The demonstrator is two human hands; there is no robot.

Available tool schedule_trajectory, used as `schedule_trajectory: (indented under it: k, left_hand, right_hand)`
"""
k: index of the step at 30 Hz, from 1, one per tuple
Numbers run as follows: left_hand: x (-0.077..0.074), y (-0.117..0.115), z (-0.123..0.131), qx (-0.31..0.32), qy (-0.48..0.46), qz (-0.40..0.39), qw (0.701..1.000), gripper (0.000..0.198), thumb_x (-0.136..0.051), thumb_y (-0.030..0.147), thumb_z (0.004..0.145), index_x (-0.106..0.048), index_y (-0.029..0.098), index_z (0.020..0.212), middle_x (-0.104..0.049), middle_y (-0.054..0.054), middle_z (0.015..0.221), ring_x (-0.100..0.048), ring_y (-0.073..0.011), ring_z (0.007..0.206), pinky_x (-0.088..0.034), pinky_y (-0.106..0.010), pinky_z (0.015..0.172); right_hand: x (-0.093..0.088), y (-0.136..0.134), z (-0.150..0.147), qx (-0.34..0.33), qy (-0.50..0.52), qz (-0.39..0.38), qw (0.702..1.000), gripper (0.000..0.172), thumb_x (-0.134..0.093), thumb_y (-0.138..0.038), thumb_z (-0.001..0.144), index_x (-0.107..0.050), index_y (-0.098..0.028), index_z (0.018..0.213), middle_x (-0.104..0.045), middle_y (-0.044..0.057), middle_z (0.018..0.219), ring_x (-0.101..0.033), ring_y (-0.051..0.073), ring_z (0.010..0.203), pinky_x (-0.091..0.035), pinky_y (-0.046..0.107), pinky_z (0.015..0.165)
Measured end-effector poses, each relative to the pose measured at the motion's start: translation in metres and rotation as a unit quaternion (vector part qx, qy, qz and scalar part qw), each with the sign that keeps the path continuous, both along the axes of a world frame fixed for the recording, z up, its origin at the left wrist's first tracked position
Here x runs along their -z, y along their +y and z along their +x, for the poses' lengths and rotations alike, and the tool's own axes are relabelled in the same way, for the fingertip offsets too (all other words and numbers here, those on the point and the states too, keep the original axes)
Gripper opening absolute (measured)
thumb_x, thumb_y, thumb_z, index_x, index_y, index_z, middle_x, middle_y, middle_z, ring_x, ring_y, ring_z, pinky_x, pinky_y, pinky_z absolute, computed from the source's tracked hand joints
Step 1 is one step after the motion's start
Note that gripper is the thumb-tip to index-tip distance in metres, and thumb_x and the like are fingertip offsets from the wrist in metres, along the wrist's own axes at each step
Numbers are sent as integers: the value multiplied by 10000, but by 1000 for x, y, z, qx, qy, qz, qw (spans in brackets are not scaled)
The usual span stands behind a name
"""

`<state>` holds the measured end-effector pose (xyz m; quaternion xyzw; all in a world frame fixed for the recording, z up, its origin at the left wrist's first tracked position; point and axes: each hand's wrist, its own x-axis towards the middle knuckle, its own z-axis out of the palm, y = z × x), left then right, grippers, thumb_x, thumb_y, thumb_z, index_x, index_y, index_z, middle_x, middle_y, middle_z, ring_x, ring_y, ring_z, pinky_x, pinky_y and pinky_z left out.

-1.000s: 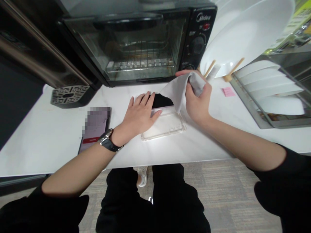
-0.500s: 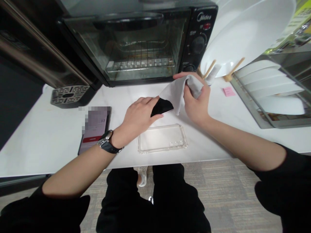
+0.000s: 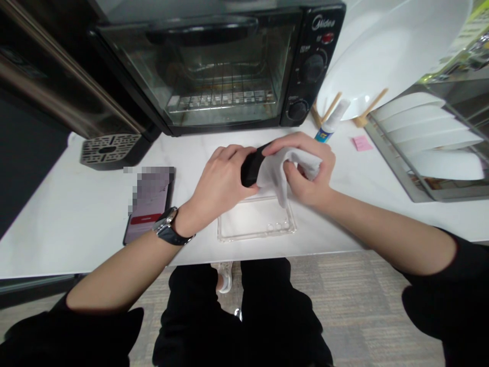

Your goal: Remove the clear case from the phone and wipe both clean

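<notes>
My left hand [image 3: 226, 172] is closed round one end of a black phone [image 3: 252, 165], thumb along the near edge and fingers over the far edge. A bunched light grey cloth [image 3: 275, 172] is gripped in my right hand [image 3: 311, 168]. The cloth lies against the right part of the phone and hides that end. One corner of it hangs down over a clear phone case [image 3: 252, 221], which lies flat on the counter just nearer to me.
A second phone [image 3: 151, 204], screen lit, lies left by my watch. Behind stand a toaster oven [image 3: 214, 76] and a drip tray [image 3: 109, 148]. At right are a spray bottle [image 3: 331, 122], a pink note [image 3: 361, 143], a large white plate [image 3: 382, 61] and a dish rack [image 3: 405, 176] with dishes.
My right hand has come down and slightly nearer, bringing the cloth onto the phone's right part. The spray bottle behind it now shows more fully. My left hand keeps its grip.
</notes>
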<state>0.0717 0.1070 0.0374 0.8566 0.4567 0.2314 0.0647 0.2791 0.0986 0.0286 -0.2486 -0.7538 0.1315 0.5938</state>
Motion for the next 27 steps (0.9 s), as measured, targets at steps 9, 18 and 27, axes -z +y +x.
schedule_trajectory:
  k: [9, 18, 27]
  left_hand:
    - [-9, -3, 5, -9, -407, -215, 887, 535, -816, 456, 889, -731, 243, 1372, -802, -59, 1209, -736, -216, 1091, -595, -312, 881]
    - [-6, -11, 13, 0, -527, -355, 773, 559, -561, 614, 1040, -651, 231, 1436, -758, -114, 1430, -738, -301, 1299, -664, -428, 1003]
    - [-8, -7, 15, 9, -539, -469, 699, 620, -321, 612, 1116, -659, 227, 1466, -788, -111, 1381, -743, -359, 1333, -687, -540, 1043]
  right_hand:
    - [-11, -24, -14, -264, -377, -79, 885, 130, -564, -187, 872, -670, -239, 815, -684, -31, 674, -567, 144, 610, -382, 296, 608]
    - [-2, 6, -4, -181, -403, -204, 873, 145, -567, -192, 764, -697, -228, 818, -607, -44, 638, -524, 143, 615, -365, 298, 663]
    - [1, 7, 2, 57, 0, -64, 996, 230, -495, -154, 880, -682, -281, 922, -727, 10, 874, -691, 208, 807, -576, 390, 779]
